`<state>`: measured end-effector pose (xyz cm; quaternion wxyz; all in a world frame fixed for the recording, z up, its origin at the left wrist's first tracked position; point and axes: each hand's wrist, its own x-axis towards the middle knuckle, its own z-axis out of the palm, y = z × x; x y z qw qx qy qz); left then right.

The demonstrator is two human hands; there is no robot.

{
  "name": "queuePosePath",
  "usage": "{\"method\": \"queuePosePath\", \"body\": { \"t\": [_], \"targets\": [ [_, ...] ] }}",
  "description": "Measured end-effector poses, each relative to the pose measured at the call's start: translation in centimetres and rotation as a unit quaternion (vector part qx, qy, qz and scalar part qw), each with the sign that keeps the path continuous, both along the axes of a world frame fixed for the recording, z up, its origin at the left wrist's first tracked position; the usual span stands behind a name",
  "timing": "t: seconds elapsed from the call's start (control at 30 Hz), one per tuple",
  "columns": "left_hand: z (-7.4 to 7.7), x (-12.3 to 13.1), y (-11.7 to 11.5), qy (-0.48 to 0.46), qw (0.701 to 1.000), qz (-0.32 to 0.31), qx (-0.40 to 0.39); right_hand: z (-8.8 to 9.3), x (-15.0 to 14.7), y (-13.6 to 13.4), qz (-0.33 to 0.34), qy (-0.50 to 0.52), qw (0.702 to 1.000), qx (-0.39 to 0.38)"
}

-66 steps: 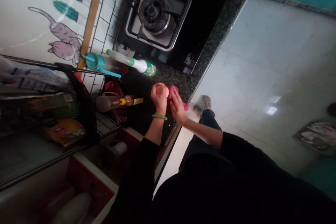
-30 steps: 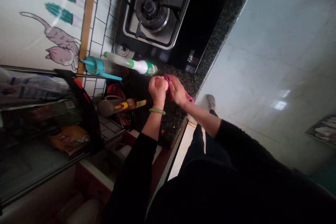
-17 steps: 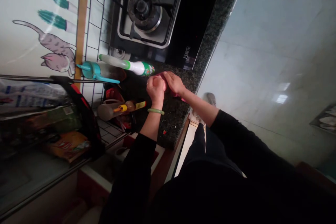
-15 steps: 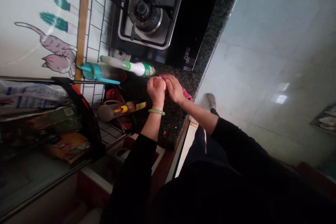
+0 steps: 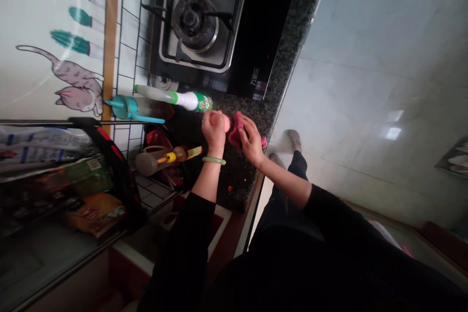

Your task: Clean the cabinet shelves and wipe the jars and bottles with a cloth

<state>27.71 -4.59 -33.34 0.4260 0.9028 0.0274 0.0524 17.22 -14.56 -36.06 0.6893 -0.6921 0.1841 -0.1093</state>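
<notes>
Above the near speckled worktop point(image 5: 237, 180), the left hand point(image 5: 213, 127), wearing a green bangle point(image 5: 214, 160), is closed around a small round pink object point(image 5: 225, 121). Just right of it, the right hand point(image 5: 251, 140) grips a pink cloth point(image 5: 236, 129), pressed against that object. Further off lies a green-and-white bottle point(image 5: 183, 99), with a teal-capped bottle point(image 5: 137, 107) to its left. The gas hob point(image 5: 197, 27) sits farthest.

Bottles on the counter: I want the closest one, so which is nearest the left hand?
The green-and-white bottle, just beyond the left hand.
</notes>
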Motion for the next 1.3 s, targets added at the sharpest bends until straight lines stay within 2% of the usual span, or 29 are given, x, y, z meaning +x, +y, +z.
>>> {"method": "queuePosePath", "body": {
  "t": [0.13,0.2,0.27,0.33,0.43,0.5,0.57,0.63,0.7,0.77,0.87,0.93,1.0,1.1,1.13,1.2,1.3],
  "targets": [
    [0.1,-0.1,0.2,0.005,0.999,-0.028,0.024,-1.1,6.9,-2.9,0.142,0.015,0.990,-0.022],
    [0.2,-0.1,0.2,-0.004,0.999,-0.030,0.044,-1.5,10.2,-3.6,0.228,0.025,0.973,0.012],
    [0.4,-0.1,0.2,-0.014,0.997,-0.023,0.070,-1.5,11.7,-3.8,0.274,0.035,0.959,0.069],
    [0.7,-0.1,0.1,-0.020,0.995,-0.020,0.092,-1.1,11.0,-3.8,0.252,0.046,0.960,0.118],
    [1.0,-0.2,0.0,-0.023,0.994,-0.028,0.104,-0.6,8.1,-4.0,0.172,0.067,0.973,0.137],
    [1.1,-0.2,0.0,-0.020,0.993,-0.033,0.108,-0.6,7.9,-4.4,0.181,0.079,0.972,0.126],
    [1.2,-0.3,0.1,-0.019,0.993,-0.035,0.114,-0.8,10.2,-4.5,0.258,0.082,0.958,0.095],
    [1.2,-0.3,0.1,-0.024,0.993,-0.034,0.114,-1.0,13.4,-4.2,0.358,0.100,0.928,0.032],
    [1.2,-0.3,0.1,-0.033,0.992,-0.030,0.116,-1.2,15.4,-4.0,0.413,0.120,0.902,-0.038],
    [1.2,-0.4,0.1,-0.040,0.991,-0.026,0.123,-1.2,14.8,-4.2,0.406,0.093,0.907,-0.060],
    [1.2,-0.5,0.1,-0.042,0.990,-0.029,0.129,-1.1,11.3,-5.2,0.343,-0.004,0.939,-0.025],
    [1.1,-0.5,0.1,-0.046,0.991,-0.031,0.124,-1.1,10.5,-5.7,0.335,-0.026,0.942,-0.022],
    [0.9,-0.5,0.1,-0.050,0.991,-0.027,0.120,-1.3,11.9,-5.5,0.377,-0.011,0.925,-0.039],
    [0.7,-0.5,0.1,-0.052,0.992,-0.017,0.117,-1.8,15.2,-4.4,0.468,0.011,0.881,-0.066],
    [0.7,-0.5,0.1,-0.054,0.992,-0.018,0.115,-1.9,15.5,-4.2,0.476,0.004,0.877,-0.068],
    [0.8,-0.5,0.0,-0.057,0.992,-0.028,0.109,-2.0,14.0,-4.1,0.435,-0.022,0.899,-0.048],
    [1.0,-0.5,-0.1,-0.060,0.993,-0.033,0.097,-1.9,8.8,-4.5,0.301,-0.039,0.953,0.005]
  ]
}}
